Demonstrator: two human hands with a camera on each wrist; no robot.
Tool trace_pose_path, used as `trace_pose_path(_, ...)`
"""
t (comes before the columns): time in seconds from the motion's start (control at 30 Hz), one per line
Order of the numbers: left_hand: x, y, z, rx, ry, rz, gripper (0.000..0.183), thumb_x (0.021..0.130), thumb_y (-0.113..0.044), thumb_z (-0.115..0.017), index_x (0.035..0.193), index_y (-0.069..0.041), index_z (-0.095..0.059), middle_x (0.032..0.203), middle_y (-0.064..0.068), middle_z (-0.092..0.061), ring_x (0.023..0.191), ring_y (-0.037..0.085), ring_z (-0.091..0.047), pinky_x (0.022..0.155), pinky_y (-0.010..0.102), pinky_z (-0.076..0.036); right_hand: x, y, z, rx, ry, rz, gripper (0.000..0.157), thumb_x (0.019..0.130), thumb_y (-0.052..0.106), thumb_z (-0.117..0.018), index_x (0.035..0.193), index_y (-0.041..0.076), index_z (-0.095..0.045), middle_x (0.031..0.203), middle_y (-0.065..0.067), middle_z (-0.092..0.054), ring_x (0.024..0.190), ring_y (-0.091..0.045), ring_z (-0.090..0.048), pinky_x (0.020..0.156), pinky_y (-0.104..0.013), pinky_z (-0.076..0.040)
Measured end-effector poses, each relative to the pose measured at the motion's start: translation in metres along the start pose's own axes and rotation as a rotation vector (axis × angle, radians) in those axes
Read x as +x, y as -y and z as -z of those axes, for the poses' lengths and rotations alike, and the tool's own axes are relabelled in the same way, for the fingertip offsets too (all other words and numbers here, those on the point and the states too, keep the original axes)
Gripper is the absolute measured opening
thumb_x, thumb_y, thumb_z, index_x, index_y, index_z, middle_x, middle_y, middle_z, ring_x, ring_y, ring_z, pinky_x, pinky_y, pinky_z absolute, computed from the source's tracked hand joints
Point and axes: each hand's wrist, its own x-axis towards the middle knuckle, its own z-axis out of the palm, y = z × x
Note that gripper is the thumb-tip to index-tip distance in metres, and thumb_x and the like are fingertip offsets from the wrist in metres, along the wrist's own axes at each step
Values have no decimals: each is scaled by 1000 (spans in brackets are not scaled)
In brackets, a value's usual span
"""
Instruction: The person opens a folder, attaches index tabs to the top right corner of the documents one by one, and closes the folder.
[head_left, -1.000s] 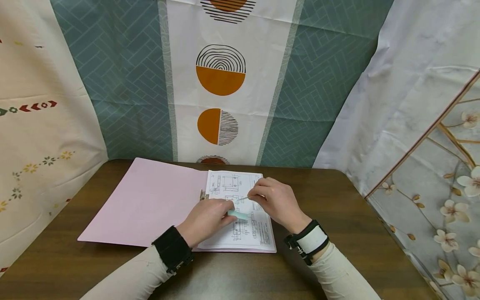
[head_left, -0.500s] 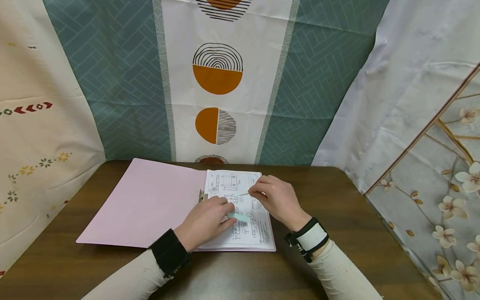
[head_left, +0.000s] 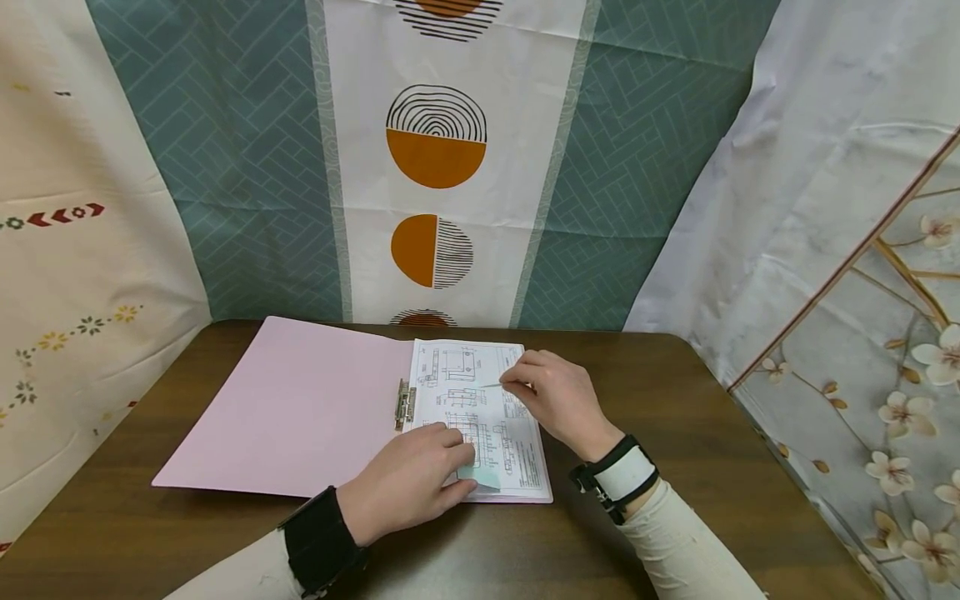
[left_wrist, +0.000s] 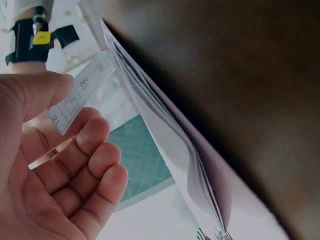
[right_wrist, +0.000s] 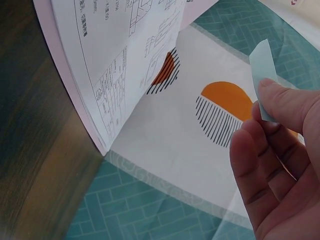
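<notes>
My left hand [head_left: 412, 479] pinches a pale blue-green sticky note pad [head_left: 480, 477] between thumb and forefinger, over the near edge of the printed sheets [head_left: 480, 429]. The left wrist view shows the pad's printed underside [left_wrist: 80, 92], marked "deli", while the other fingers curl loosely. My right hand [head_left: 558, 400] holds a small light blue sticky note [right_wrist: 264, 70] between thumb and fingertips, above the right side of the sheets. Seen from the head, this note appears nearly edge-on. Technical drawings cover the top sheet, which lies in an open pink folder [head_left: 300, 408].
A metal clip [head_left: 405, 404] sits at the folder's spine, along the left edge of the sheets. The folder's cover spreads out to the left on the dark wooden table [head_left: 615, 367]. Patterned cloths [head_left: 285, 167] hang behind and at both sides.
My left hand has moved toward the near edge of the folder with the sticky note pad, uncovering the metal clip. The right hand stays nearly still with its note.
</notes>
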Motion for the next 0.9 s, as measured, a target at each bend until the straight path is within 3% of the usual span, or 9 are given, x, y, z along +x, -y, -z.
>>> trace_pose_path(0.23,-10,-8,0,-6,34,-49,18,99,-36,-84,96,-20,-75,84,-13,-59,77,7,-49,70,23,-43,-1,-1,0,-4,-6,2,19,89,9,-95,103,19,-87,100,6,-77,89,-12,-67,73,-30,-57)
trace_pose_path(0.5,-15,-13,-3,121,21,-117,22,95,-41,-84,90,-23,-73,79,-13,-55,74,9,-49,67,24,-43,-1,-1,-2,-3,7,-10,17,90,10,-94,103,19,-87,100,7,-76,88,-11,-67,71,-29,-56)
trace_pose_path(0.73,-14,-13,-5,159,121,-123,21,95,-43,-85,97,-23,-78,80,-12,-58,76,9,-49,70,25,-45,-1,-2,-3,4,17,-14,18,92,9,-92,106,20,-87,101,7,-77,88,-10,-66,70,-29,-55)
trace_pose_path(0.9,-14,-13,-7,165,138,-126,22,94,-44,-86,100,-24,-79,81,-12,-59,76,8,-49,70,25,-45,-1,-1,-3,-14,24,-25,17,94,9,-90,107,18,-85,106,5,-78,91,-13,-69,72,-31,-58)
